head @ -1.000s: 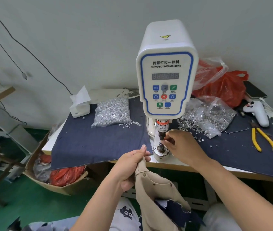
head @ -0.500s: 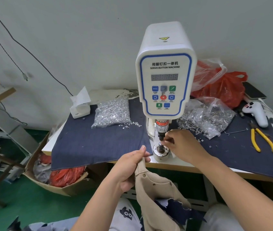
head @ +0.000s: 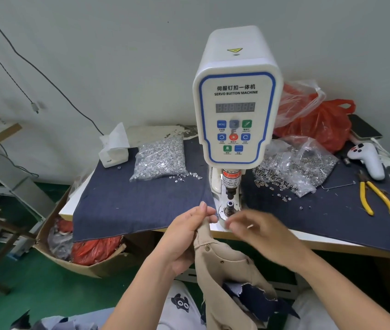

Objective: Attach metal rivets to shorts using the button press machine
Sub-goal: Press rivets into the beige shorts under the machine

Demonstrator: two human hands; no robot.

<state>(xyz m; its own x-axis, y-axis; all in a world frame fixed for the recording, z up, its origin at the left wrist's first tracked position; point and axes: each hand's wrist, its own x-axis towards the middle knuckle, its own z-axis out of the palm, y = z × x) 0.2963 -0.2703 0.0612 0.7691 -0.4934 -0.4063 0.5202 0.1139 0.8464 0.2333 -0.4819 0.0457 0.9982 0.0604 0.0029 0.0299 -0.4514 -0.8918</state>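
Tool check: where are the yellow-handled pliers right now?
Head view, right side: the yellow-handled pliers lie on the dark blue denim cloth, below the white handheld controller and right of the clear bag of metal rings.

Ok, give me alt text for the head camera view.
A left hand grips beige fabric shorts below a white servo button machine; the blurred right hand hovers by its metal lower die. Bags of rivets and yellow-handled pliers lie on the denim-covered table.

Both forearms reach up from six o'clock. The left hand (head: 187, 232), thumb uppermost, pinches a fold of tan shorts (head: 222, 277) between thumb and curled fingers. At three o'clock of it the right hand (head: 258, 229) hovers palm-down, motion-blurred, fingers loosely spread.
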